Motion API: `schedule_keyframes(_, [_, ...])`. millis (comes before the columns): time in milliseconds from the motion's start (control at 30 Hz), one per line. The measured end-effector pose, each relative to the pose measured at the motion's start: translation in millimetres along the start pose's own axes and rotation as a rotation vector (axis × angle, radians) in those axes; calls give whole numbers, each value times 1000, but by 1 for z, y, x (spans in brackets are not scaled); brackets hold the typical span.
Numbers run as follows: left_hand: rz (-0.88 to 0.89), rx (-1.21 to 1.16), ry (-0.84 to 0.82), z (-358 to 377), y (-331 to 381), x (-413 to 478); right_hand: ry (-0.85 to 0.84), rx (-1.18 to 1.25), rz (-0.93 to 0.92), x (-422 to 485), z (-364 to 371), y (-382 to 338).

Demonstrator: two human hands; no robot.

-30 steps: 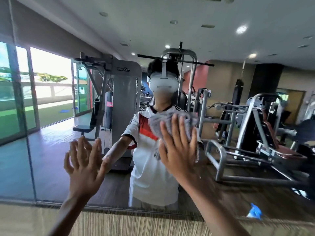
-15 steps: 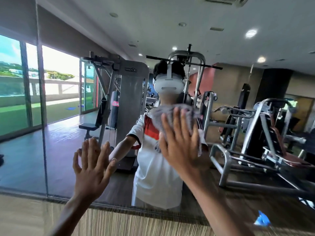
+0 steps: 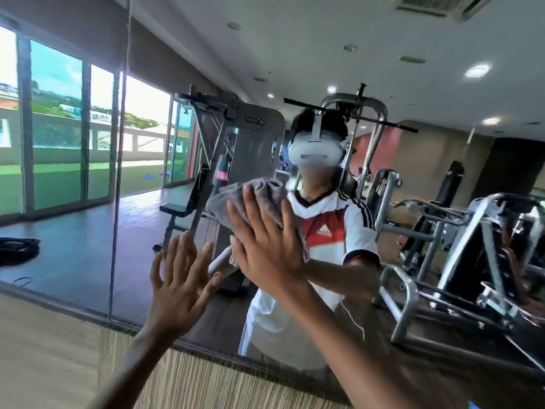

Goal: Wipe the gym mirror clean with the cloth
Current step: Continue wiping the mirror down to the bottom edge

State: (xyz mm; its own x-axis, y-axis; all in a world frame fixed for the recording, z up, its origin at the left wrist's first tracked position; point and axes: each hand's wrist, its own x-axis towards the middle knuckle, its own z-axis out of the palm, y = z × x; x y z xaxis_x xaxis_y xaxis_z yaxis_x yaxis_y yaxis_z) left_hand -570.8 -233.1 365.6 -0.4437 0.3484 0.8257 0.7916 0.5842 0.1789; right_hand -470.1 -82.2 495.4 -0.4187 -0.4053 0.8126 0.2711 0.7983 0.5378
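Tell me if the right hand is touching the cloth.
Touching. Head view: the right hand lies flat, fingers straight, on the grey cloth, pressing it to the mirror.

Crumpled grey cloth (image 3: 259, 199) flat against wall-wide mirror (image 3: 73, 246).

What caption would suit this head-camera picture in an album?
Right hand presses a grey cloth flat on the gym mirror; left hand spread open beside it.

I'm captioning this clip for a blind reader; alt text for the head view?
A right hand presses a grey cloth against a gym mirror; the left hand is spread open beside it. Weight machines show in the reflection.
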Motion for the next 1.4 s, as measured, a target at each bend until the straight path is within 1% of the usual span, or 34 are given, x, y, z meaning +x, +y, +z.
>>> schedule_keyframes(67, [-50, -2, -27, -2, -15, -10, -160, -51, -337, -30, 4, -7])
schedule_keyframes(100, [-91, 0, -46, -4, -26, -16, -219, -51, -469, -38, 3, 2])
schedule_keyframes(133, [-147, 2, -62, -6, -37, -22, -260, -32, -543, -40, 1, 16])
schedule_keyframes(167, [-218, 0, -75, -9, -48, -29, -268, -11, -559, -35, -2, 28])
schedule_keyframes(200, [-296, 2, -84, -12, -61, -38, -238, 3, -527, -21, -3, 35])
schedule_keyframes(267, [-394, -6, -114, -13, -77, -47, -138, -16, -354, 16, -6, 41])
schedule_keyframes(333, [-446, -14, -146, -13, -87, -59, -56, -45, -175, 49, 1, 15])
schedule_keyframes(367, [-469, -19, -159, -11, -88, -64, -40, -65, -126, 59, 7, -6])
schedule_keyframes(400, [-491, -23, -173, -10, -89, -68, -45, -76, -116, 64, 17, -31])
schedule_keyframes(433, [-508, -27, -189, -8, -89, -73, -74, -82, -148, 63, 25, -56])
schedule_keyframes(467, [-524, -37, -206, -7, -89, -77, -127, -97, -226, 56, 33, -75])
schedule_keyframes(500, [-542, -44, -233, -6, -90, -82, -214, -119, -353, 45, 38, -89])
schedule_keyframes(567, [-578, -45, -303, -3, -91, -93, -421, -167, -714, 16, 39, -92])
schedule_keyframes(600, [-595, -39, -345, 0, -90, -99, -454, -158, -864, 7, 37, -83])
schedule_keyframes(633, [-613, -35, -381, 1, -90, -105, -445, -132, -940, 12, 34, -74])
schedule_keyframes(667, [-625, -40, -401, 4, -88, -109, -420, -106, -938, 25, 33, -65])
schedule_keyframes(700, [-637, -50, -403, 6, -86, -113, -370, -74, -882, 46, 32, -60])
schedule_keyframes(767, [-654, -50, -422, 5, -83, -119, -308, -6, -694, 93, 36, -64])
schedule_keyframes(833, [-648, -31, -457, 2, -82, -126, -227, -52, -476, 118, 36, -92])
schedule_keyframes(867, [-643, -18, -473, 1, -83, -129, -179, -84, -410, 119, 37, -111])
schedule_keyframes(900, [-640, -4, -497, 0, -83, -134, -175, -96, -382, 111, 41, -130])
schedule_keyframes(933, [-627, 24, -500, -1, -84, -138, -200, -98, -421, 95, 48, -149])
schedule_keyframes(967, [-606, 65, -488, -2, -88, -143, -258, -89, -512, 74, 52, -165])
schedule_keyframes(1000, [-588, 93, -473, -3, -90, -148, -371, -94, -640, 50, 53, -172])
schedule_keyframes(1033, [-587, 89, -500, -5, -93, -151, -487, -95, -798, 26, 53, -170])
schedule_keyframes(1067, [-586, 85, -512, -6, -95, -152, -599, -112, -914, 6, 50, -156])
schedule_keyframes(1100, [-587, 80, -511, -6, -95, -153, -642, -118, -969, -11, 46, -136])
schedule_keyframes(1133, [-586, 79, -493, -6, -95, -153, -578, -81, -980, -22, 43, -115])
schedule_keyframes(1167, [-588, 83, -470, -6, -94, -152, -495, -15, -930, -27, 42, -94])
schedule_keyframes(1233, [-623, 65, -469, -4, -92, -148, -331, 87, -712, -8, 41, -59])
schedule_keyframes(1267, [-640, 41, -480, -5, -88, -145, -223, 91, -600, 9, 44, -51])
schedule_keyframes(1300, [-654, 31, -482, -7, -85, -142, -169, 73, -481, 27, 41, -54])
schedule_keyframes(1367, [-667, 83, -509, -11, -81, -139, -129, 23, -301, 47, 42, -86])
schedule_keyframes(1400, [-671, 104, -539, -14, -78, -138, -160, 26, -267, 41, 45, -105])
